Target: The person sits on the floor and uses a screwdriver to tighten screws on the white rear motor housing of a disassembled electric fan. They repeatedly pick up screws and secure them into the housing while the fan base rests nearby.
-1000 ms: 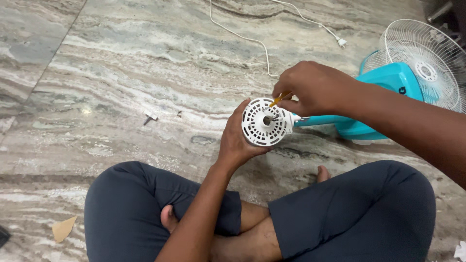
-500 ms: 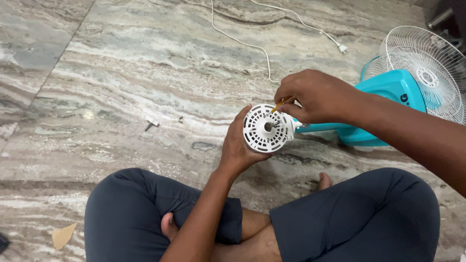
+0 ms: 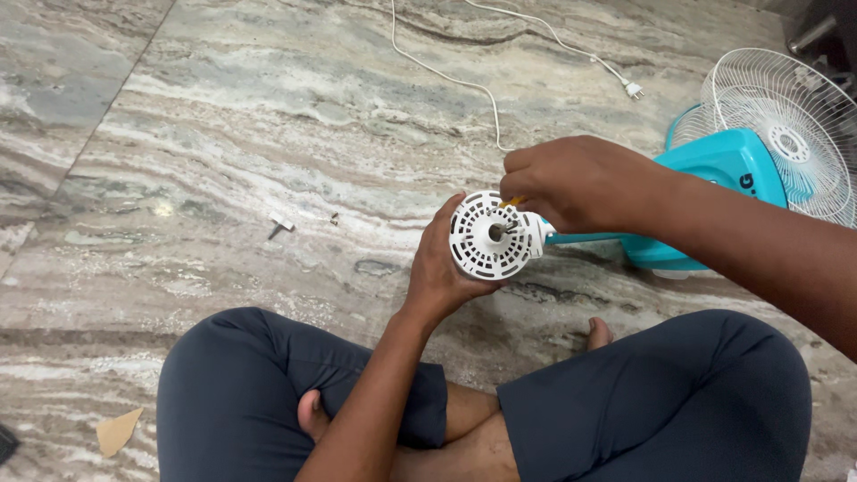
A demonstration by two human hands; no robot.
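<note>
Round white slotted plastic motor housing (image 3: 490,235) cupped from behind in left hand (image 3: 437,268), held above the marble floor (image 3: 223,161) in front of the lap — light, rigid, thin ribs likely brittle (best gripped by rim). Right hand (image 3: 571,183) pinched shut on small yellow-handled tool (image 3: 511,203) at its top edge.

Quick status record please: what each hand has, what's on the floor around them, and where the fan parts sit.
left hand: cups the white round vented motor housing from behind and below
right hand: closed on a small orange-tipped tool at the housing's upper edge
housing: face with centre shaft toward camera, attached to the teal fan body
wire fan guard: behind the teal body, far right
white cord and plug: on the marble floor, top
small loose part: floor, left of hands
posture: seated cross-legged
</note>
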